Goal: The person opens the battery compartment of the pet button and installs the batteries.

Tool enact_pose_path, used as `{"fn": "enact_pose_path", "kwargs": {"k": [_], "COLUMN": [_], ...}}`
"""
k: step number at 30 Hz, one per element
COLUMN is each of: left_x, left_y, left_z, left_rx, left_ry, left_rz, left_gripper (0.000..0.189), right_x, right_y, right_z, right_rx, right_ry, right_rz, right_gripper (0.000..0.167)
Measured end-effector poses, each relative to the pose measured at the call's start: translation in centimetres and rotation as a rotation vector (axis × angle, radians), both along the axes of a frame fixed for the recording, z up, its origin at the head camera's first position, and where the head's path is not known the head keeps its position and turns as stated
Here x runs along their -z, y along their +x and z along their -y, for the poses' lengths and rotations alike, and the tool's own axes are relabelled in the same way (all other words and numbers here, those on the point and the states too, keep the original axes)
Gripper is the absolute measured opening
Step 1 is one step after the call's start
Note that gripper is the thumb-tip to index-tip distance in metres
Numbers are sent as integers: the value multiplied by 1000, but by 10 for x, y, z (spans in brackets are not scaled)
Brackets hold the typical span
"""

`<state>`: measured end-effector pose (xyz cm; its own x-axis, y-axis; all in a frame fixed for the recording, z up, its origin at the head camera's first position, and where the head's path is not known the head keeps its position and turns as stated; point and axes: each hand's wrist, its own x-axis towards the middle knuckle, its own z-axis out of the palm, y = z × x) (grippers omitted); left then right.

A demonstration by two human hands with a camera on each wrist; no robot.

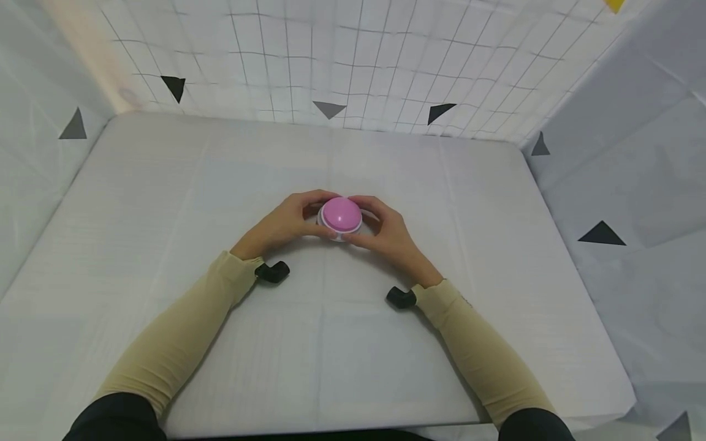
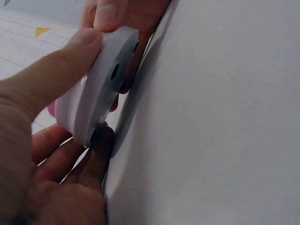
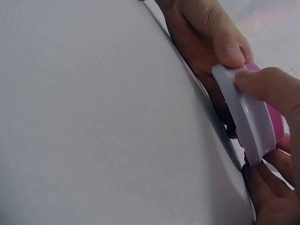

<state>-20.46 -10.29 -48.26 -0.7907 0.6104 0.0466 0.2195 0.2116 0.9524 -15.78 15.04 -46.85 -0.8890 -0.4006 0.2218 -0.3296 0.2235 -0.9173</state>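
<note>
A round push button [image 1: 342,214] with a pink dome and a white base is held between both hands near the middle of the table. My left hand [image 1: 292,219] grips its left side, thumb at the near edge and fingers round the far side. Opposite it, my right hand [image 1: 386,229] grips the right side in the same way. The left wrist view shows the button's base [image 2: 93,93] tilted up off the table, with dark round spots on the underside. In the right wrist view the white rim [image 3: 248,117] is between thumb and fingers, close to the tabletop.
The white-covered table [image 1: 265,367] has rounded corners. Behind it stands a white wall with a grid [image 1: 386,61]; plain sheets hang at both sides, with dark triangles [image 1: 601,234] on them. Black wrist pieces [image 1: 273,272] stick out from both sleeves.
</note>
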Motion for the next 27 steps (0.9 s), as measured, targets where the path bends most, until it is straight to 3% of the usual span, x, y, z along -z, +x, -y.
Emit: {"fn": "enact_pose_path", "kwargs": {"k": [4, 9, 19, 23, 27], "left_x": [0, 0, 0, 0, -1], "left_y": [-1, -3, -2, 0, 3], "left_z": [0, -1, -14, -13, -4], "left_rx": [-3, 12, 52, 20, -59], "left_ry": [-51, -92, -100, -92, -118], "left_rz": [-58, -124, -146, -129, -127], "left_gripper": [77, 78, 81, 87, 84], "right_x": [2, 16, 16, 13, 9], "right_y": [0, -5, -2, -5, -10], "right_z": [0, -5, -16, -17, -18], "right_rx": [3, 58, 94, 88, 90], "right_ry": [15, 128, 275, 292, 313], "right_rz": [-41, -105, -127, -149, -159], "right_gripper": [73, 73, 80, 82, 82]}}
